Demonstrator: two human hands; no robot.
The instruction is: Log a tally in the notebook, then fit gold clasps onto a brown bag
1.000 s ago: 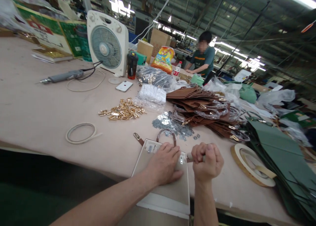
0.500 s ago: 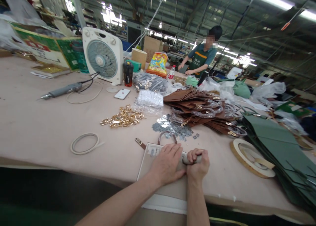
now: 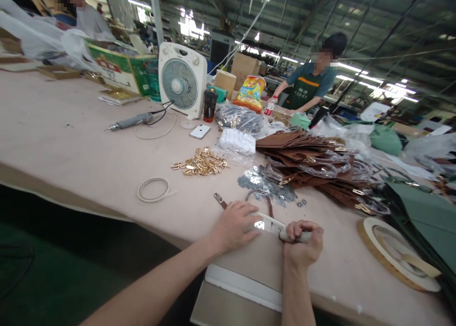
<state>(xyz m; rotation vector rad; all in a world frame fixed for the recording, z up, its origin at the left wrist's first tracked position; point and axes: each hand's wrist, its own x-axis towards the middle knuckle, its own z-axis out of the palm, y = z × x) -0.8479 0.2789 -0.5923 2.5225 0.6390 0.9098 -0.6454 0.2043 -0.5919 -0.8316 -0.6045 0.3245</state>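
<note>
Pressing flat, open left hand [image 3: 233,226] on cream bag panel [image 3: 249,264], which lies on the pinkish work table [image 3: 71,103], just beside a small shiny metal plate [image 3: 259,225]. Right hand [image 3: 302,244] is a tight fist around a grey-handled tool [image 3: 297,237], its end near the plate. Brown leather strap [image 3: 221,200] sits just beyond the panel; stacked brown leather pieces [image 3: 306,150] lie further back.

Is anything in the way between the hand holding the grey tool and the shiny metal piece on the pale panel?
No, nothing visible is. The right hand grips the grey-handled tool, and only the pale flat panel lies between its tip and the shiny silver metal plate.
</note>
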